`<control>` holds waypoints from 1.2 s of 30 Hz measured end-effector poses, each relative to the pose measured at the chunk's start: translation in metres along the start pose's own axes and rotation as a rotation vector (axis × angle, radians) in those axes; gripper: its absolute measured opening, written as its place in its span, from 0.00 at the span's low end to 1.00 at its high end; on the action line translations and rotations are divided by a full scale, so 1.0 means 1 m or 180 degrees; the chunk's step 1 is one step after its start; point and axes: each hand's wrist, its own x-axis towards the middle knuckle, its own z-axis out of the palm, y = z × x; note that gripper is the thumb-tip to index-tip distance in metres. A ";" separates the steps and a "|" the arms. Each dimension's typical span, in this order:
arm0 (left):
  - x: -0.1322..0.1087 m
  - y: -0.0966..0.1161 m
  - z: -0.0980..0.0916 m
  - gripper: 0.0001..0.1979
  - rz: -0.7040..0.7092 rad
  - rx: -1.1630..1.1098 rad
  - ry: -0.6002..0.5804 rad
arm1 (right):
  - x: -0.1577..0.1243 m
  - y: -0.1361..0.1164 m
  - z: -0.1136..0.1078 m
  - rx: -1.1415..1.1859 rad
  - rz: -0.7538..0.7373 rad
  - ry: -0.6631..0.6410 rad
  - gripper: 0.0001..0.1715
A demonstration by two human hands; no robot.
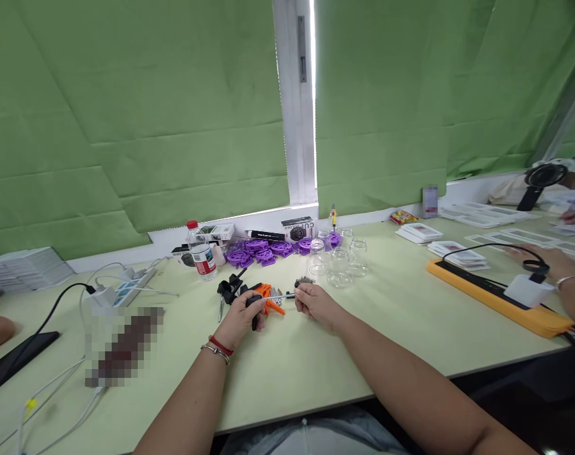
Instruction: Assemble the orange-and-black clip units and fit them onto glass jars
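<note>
My left hand [242, 314] is closed around a black part with a thin metal rod [274, 297] sticking out to the right. At the rod's far end, my right hand [313, 303] pinches a small black piece [290, 295], mostly hidden by the fingers. Orange plastic clips [274, 308] lie just behind the rod, beside a few metal pins [276, 292]. Past my left hand rest black plastic parts [229, 287]. A small heap of dark screws [306, 280] sits beyond my right fingertips.
Purple plastic pieces [263, 251] and clear glass cups [339, 268] stand toward the wall, near a water bottle [203, 256]. On the right are an orange case [496, 297] and another person's arm [543, 259]. A power strip [134, 287] with cables lies left.
</note>
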 end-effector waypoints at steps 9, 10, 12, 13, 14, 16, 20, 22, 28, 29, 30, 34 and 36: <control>0.001 0.003 -0.003 0.17 0.0242 0.0961 0.0435 | 0.000 0.001 0.001 0.0066 -0.0088 -0.0018 0.18; 0.002 0.004 -0.007 0.17 0.0300 0.1046 0.0526 | 0.000 0.002 0.001 0.0116 -0.0101 -0.0047 0.18; 0.005 0.005 -0.019 0.17 0.0441 0.1135 0.0879 | 0.000 0.004 0.001 0.0200 -0.0072 -0.0060 0.19; 0.006 0.004 -0.027 0.17 0.0512 0.1152 0.1209 | 0.001 0.004 0.001 0.0217 -0.0031 -0.0038 0.20; 0.008 0.003 -0.038 0.18 0.0553 0.1163 0.1650 | 0.001 0.005 0.001 0.0216 0.0016 -0.0005 0.21; 0.009 -0.002 -0.062 0.21 0.0085 0.1421 0.2973 | 0.001 0.005 -0.001 0.0196 0.0096 0.0095 0.21; 0.006 -0.020 -0.104 0.21 -0.0803 0.1683 0.3632 | 0.002 0.006 -0.003 0.0172 0.0166 0.0314 0.19; 0.006 -0.028 -0.114 0.19 -0.1161 0.1806 0.3650 | 0.004 0.007 -0.004 0.0168 0.0178 0.0385 0.18; 0.012 -0.037 -0.116 0.19 -0.1672 0.2287 0.3624 | 0.010 0.013 -0.009 0.0229 0.0170 0.0558 0.20; 0.012 -0.037 -0.115 0.21 -0.1713 0.2369 0.3638 | 0.011 0.013 -0.010 0.0259 0.0152 0.0590 0.21; 0.012 -0.036 -0.114 0.23 -0.1744 0.2444 0.3663 | 0.012 0.013 -0.012 0.0293 0.0124 0.0648 0.21; 0.009 -0.027 -0.104 0.27 -0.1450 0.2896 0.3661 | 0.016 0.009 -0.025 0.0405 -0.0029 0.1233 0.19; 0.010 -0.021 -0.095 0.25 -0.0894 0.3353 0.3366 | 0.018 0.007 -0.032 0.0374 -0.0092 0.1628 0.18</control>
